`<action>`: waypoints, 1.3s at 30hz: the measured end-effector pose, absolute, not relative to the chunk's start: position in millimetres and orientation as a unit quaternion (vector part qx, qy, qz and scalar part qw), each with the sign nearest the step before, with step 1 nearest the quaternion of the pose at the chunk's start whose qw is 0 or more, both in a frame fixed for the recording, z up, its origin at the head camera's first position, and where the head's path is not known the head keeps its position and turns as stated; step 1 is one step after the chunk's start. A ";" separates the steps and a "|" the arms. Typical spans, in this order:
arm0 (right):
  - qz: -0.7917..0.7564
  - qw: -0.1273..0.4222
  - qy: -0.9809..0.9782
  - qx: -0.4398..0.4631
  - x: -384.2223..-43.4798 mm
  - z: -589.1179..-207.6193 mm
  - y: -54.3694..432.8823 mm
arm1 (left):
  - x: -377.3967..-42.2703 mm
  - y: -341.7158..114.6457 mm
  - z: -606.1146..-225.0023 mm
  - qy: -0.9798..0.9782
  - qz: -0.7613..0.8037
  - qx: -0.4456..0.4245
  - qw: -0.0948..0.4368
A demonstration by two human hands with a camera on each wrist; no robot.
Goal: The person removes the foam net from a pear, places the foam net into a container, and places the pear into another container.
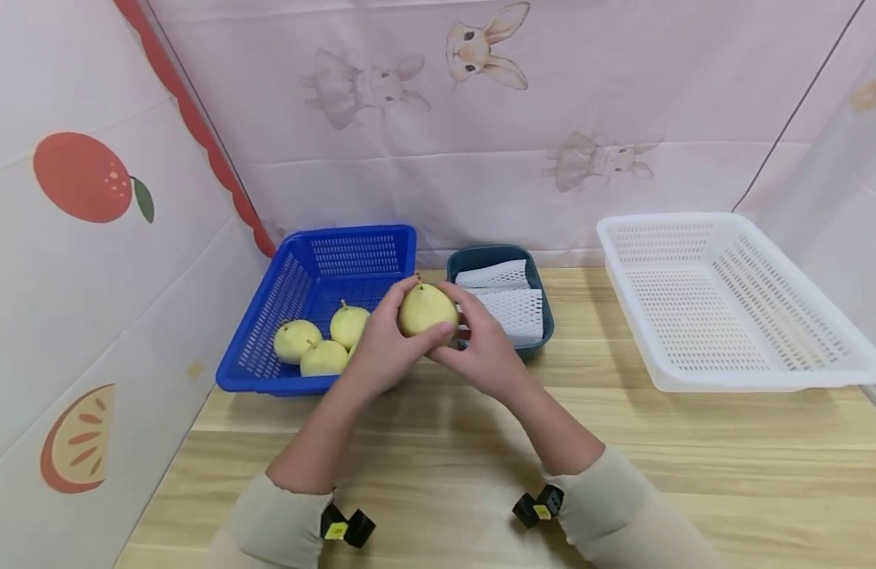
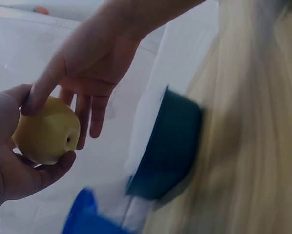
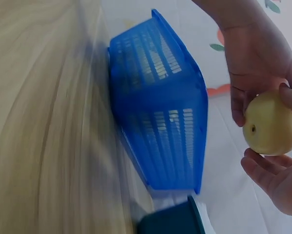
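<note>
A yellow-green pear [image 1: 427,307] is held up between both hands, above the table's middle. My left hand [image 1: 383,345] grips it from the left, with fingers and thumb curved round it. From the right, my right hand [image 1: 489,352] holds the same fruit, its thumb [image 2: 38,97] pressed to the skin. The pear's stem points up and away in the head view; the dimpled bottom shows in both wrist views. Left of the hands is a blue basket [image 1: 228,371] with several pears [image 1: 297,341]. Just behind the right hand, a dark green bin [image 1: 547,316] contains white foam net sleeves [image 1: 516,312].
A white perforated basket [image 1: 772,381] stands on the right side of the wooden table [image 1: 438,466]. Patterned cloth [image 1: 481,118] hangs behind the table and along both sides.
</note>
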State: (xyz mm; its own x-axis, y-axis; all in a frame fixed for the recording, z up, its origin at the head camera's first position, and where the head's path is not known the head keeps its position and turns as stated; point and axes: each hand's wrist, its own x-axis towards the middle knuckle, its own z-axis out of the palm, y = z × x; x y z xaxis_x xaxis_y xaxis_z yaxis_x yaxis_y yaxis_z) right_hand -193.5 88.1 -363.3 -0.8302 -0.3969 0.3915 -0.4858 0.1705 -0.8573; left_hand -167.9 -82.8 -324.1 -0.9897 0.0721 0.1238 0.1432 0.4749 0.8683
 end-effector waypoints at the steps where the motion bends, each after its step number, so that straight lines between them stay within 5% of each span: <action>1: 0.577 0.034 -0.763 0.289 -193.5 -362.9 82.9 | -167.8 -89.1 -320.4 -0.864 -0.498 -0.062 0.039; 10: 0.425 -0.037 -0.837 0.343 -189.3 -373.8 42.9 | -182.5 -162.3 -293.8 -0.896 -0.430 -0.026 0.102; 14: 0.303 -0.017 -0.865 0.401 -187.2 -383.4 29.4 | -200.2 -195.6 -293.6 -0.910 -0.400 -0.006 0.105; 24: 0.162 0.007 -0.886 0.435 -182.3 -392.1 14.3 | -241.0 -249.2 -313.2 -0.954 -0.295 0.057 0.003; 39: 0.156 0.011 -0.886 0.437 -183.7 -394.3 15.9 | -269.3 -256.2 -352.4 -0.974 -0.174 0.106 -0.100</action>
State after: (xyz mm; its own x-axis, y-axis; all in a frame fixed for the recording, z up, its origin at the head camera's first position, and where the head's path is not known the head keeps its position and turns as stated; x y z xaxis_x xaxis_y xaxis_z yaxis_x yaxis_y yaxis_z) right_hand -183.7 15.9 -394.3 -0.6174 -0.7711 0.1557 -0.7778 0.5688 -0.2672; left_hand -269.3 -256.2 -352.4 -0.9574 -0.1725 -0.2318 -0.2422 0.9165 0.3184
